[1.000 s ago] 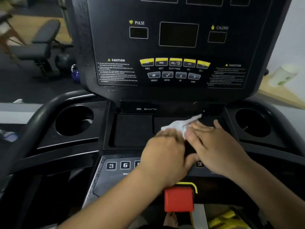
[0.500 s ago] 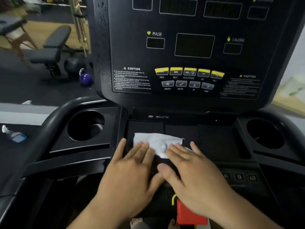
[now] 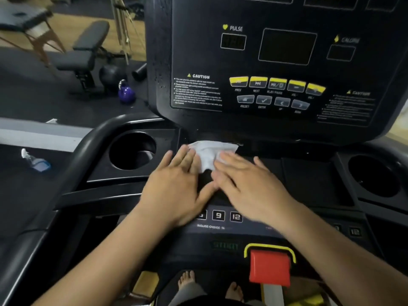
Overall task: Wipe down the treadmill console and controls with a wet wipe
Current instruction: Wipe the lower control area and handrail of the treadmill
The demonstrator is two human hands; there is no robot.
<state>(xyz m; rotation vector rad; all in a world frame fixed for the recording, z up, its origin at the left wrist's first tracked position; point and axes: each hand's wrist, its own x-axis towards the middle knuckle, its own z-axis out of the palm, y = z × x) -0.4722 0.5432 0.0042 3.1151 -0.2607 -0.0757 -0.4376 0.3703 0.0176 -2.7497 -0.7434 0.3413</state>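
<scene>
Both hands are down flat here: left hand (image 3: 174, 188) and right hand (image 3: 249, 186) side by side, fingers straight and a little spread, gripping nothing, just pressing. The wet wipe (image 3: 212, 151) sits under the fingertips of both. Its crumpled far edge pokes out beyond them, right up against the seam where the recessed tray (image 3: 309, 180) meets the upright display panel (image 3: 287, 46). Off to the left of the left fingers is the cup holder (image 3: 132, 151). Back toward the wrists are the incline buttons (image 3: 227, 216), and the left palm lies over part of that row. That's the worry, I'd say: lean on the heels of the hands and a key could get pressed. The red safety stop (image 3: 269, 267) is well back from the fingers, between the forearms, so a dropped elbow might knock it. The other risk is that only fingertips pin the wipe, so a hard push could bunch it or let it slide free. Wet cloth crammed into that seam might also leave moisture in the gap.
</scene>
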